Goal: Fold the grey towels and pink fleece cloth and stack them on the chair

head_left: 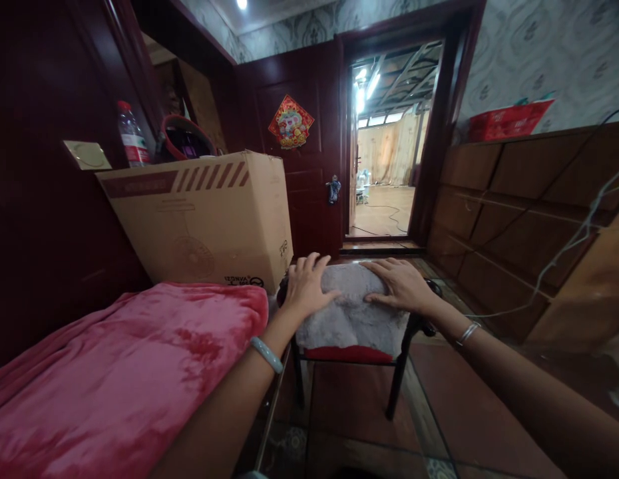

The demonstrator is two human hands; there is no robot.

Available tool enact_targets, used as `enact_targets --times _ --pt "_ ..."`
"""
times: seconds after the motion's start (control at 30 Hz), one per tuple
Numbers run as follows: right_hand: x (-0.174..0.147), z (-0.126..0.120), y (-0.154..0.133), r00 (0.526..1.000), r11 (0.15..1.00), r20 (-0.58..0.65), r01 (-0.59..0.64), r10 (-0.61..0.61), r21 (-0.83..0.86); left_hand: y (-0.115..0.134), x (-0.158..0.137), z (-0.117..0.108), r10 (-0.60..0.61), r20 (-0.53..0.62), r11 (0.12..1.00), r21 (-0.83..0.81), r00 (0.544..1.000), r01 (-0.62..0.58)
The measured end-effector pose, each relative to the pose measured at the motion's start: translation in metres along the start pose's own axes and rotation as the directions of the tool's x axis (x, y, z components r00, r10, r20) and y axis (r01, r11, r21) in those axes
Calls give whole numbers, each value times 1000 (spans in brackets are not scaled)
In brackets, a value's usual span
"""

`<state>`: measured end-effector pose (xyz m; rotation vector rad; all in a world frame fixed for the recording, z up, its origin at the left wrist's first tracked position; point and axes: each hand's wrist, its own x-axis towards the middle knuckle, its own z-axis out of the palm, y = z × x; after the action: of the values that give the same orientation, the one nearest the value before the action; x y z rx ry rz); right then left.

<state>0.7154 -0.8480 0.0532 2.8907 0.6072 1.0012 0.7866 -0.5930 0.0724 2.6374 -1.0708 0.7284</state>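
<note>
A grey plush cushion covers the seat of a dark-framed chair, and a strip of red seat shows below its front edge. My left hand rests on the cushion's left side with fingers spread and the thumb pointing inward. Across from it, my right hand lies on the right side, fingers stretched toward the middle. Both palms face down, and neither hand grips anything. A jade-coloured bangle circles my left wrist; silver bracelets are on the right.
A pink plush blanket spreads at the left. Behind it stands a large cardboard box bearing a bottle and a red-rimmed container. Wooden cabinets line the right, with a loose pale cable. An open doorway lies ahead.
</note>
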Motion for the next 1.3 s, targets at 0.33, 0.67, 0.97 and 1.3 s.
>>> enact_targets --times 0.33,0.67,0.97,1.3 --pt "-3 3 8 997 997 -9 72 -72 9 -16 -3 14 -53 88 995 -85 995 60" --pt "-3 -1 10 995 996 21 94 -93 -4 -34 -18 14 13 84 960 -281 996 11" --pt "6 -1 -19 998 997 11 60 -60 -44 -87 -115 -20 -97 168 959 -248 981 138" --pt "1 32 -63 969 983 -235 116 -81 139 -168 -354 -95 -613 137 790 77 778 608"
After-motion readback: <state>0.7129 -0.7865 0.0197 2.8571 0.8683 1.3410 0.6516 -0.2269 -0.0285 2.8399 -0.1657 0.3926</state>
